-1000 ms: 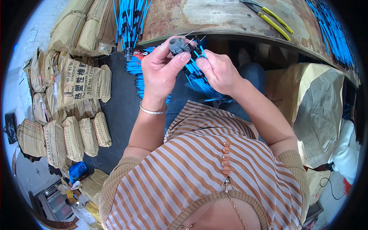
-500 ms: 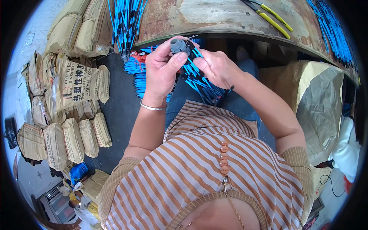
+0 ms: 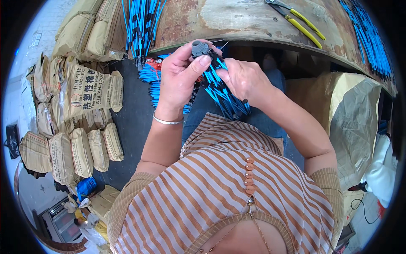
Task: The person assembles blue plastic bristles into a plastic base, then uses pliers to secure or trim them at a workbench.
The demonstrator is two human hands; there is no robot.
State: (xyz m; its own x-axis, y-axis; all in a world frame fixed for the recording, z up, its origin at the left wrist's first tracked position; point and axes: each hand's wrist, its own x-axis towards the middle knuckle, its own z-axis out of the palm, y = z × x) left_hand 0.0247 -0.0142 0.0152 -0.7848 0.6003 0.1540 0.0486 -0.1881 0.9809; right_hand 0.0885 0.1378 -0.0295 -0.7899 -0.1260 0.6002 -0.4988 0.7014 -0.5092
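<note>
My left hand [image 3: 176,80] is closed around a grey ridged plastic hub [image 3: 200,48], with its thumb pressed on the near side. A bundle of thin blue rods [image 3: 220,91] with black joints hangs from the hub toward my lap, its lower end between my knees. My right hand [image 3: 244,80] is curled against the upper part of the bundle, thumb and fingers gripping rods just below the hub. Its fingertips are partly hidden, so how many rods it holds cannot be told. Thin metal wire ends stick out beyond the hub.
Ahead is a worn wooden table [image 3: 237,19] bearing yellow-handled pliers [image 3: 301,26]. Blue rod bundles lie at its left [image 3: 141,31] and right [image 3: 371,44]. More blue rods [image 3: 154,86] are stacked left of my knees. Brown paper sacks [image 3: 69,150] line the left; a large paper bag [image 3: 353,122] stands right.
My right hand has shifted slightly right and down along the bundle. The rods now hang closer together, their lower end a little further down. My left hand keeps its hold on the hub.
</note>
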